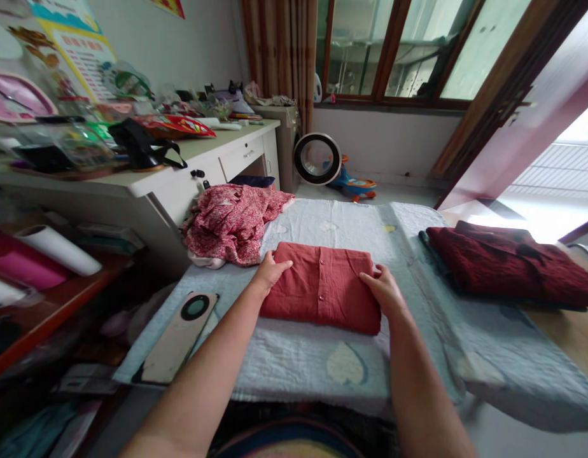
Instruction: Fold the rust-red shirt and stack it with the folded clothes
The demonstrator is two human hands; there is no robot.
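Note:
A red buttoned shirt point(301, 286), folded into a flat rectangle with its button strip facing up, lies on the pale blue cloth point(294, 362) in front of me. My left hand point(271, 272) grips its left edge, thumb on top and the other fingers out of sight at the side. At the opposite edge, my right hand point(385, 287) holds the shirt with the thumb over the top and fingers curled round the side. Behind my left hand sits a crumpled red-and-white patterned garment point(230, 222). A phone point(179, 337) lies near my left forearm.
Folded dark red clothes point(508, 264) are stacked on the right. A cluttered white desk point(198, 162) runs along the left wall. Beyond the table stand a washing machine with its round door point(317, 158) open and a blue-and-orange ride-on toy point(356, 183).

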